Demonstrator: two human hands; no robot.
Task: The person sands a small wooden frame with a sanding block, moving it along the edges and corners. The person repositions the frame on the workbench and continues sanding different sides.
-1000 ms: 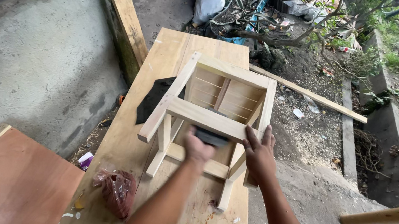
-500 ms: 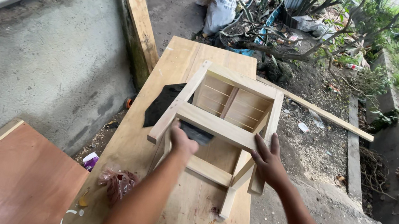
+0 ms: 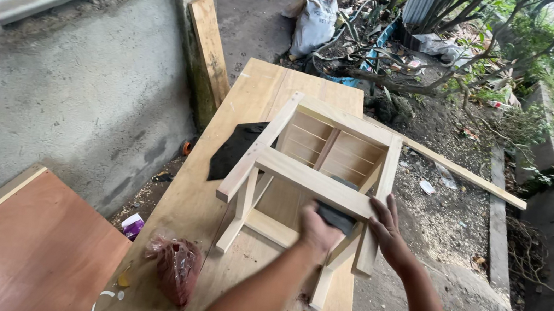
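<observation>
On the near half of the bench (image 3: 255, 103), toward its right edge, a bare-wood stool frame (image 3: 311, 167) lies tipped over, legs pointing toward you and to the left. Your left hand (image 3: 319, 229) is curled shut around a dark sanding pad (image 3: 338, 218), pressed up under the near cross rail (image 3: 316, 182). Your right hand (image 3: 388, 233) lies flat, fingers spread, holding nothing, bracing the right-hand leg (image 3: 376, 211) at the bench's right edge. Step in hand looks like sanding the rail while you steady the frame. Next stroke needs firm bracing so the frame doesn't slide off that edge, with the pad kept flat on the rail. A black sheet (image 3: 235, 148) lies partly under the stool's far-left side. A reddish plastic bag (image 3: 175, 269) sits near the bench's near-left corner, with red dust near the close edge. A brown board (image 3: 15, 249) lies off to the left, a plank (image 3: 209, 47) leans on the concrete wall (image 3: 52, 76), and a long wooden strip (image 3: 467, 175) lies on the ground right of the bench.
</observation>
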